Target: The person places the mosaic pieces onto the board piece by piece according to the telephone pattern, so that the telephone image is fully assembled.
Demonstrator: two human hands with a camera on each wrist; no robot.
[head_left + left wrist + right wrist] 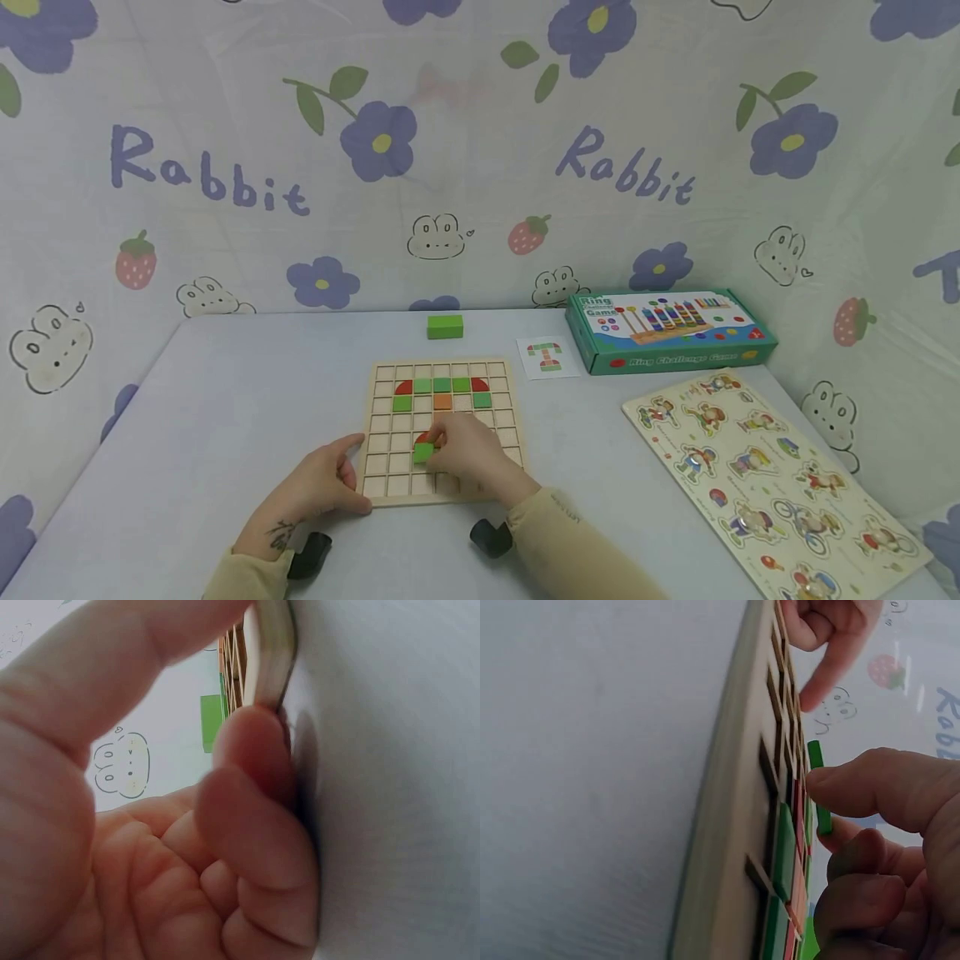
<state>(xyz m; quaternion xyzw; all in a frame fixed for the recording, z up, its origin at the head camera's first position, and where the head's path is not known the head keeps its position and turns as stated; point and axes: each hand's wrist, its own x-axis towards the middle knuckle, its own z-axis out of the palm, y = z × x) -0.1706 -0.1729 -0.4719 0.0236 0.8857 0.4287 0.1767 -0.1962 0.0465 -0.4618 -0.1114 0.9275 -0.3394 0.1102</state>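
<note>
A light wooden grid board (pixel 375 467) lies on the table with coloured tiles in its squares. My left hand (pixel 311 483) rests at its left side, index finger touching the edge and thumb at the near corner; other fingers are curled beneath the palm in the left wrist view. My right hand (pixel 472 454) pinches a green tile (pixel 819 787) between thumb and fingertips, over the board's lower middle. Right beside it shows a red quarter-round tile (pixel 422 437). Farther up are a row of green tiles (pixel 441 385) with red ends and an orange tile (pixel 442 402).
A green block (pixel 446 327) stands behind the board. To its right lies a pattern card (pixel 547 357), then a green game box (pixel 667 329). A wooden picture puzzle (pixel 765 475) covers the right front. Black wrist devices (pixel 491 538) sit at both wrists.
</note>
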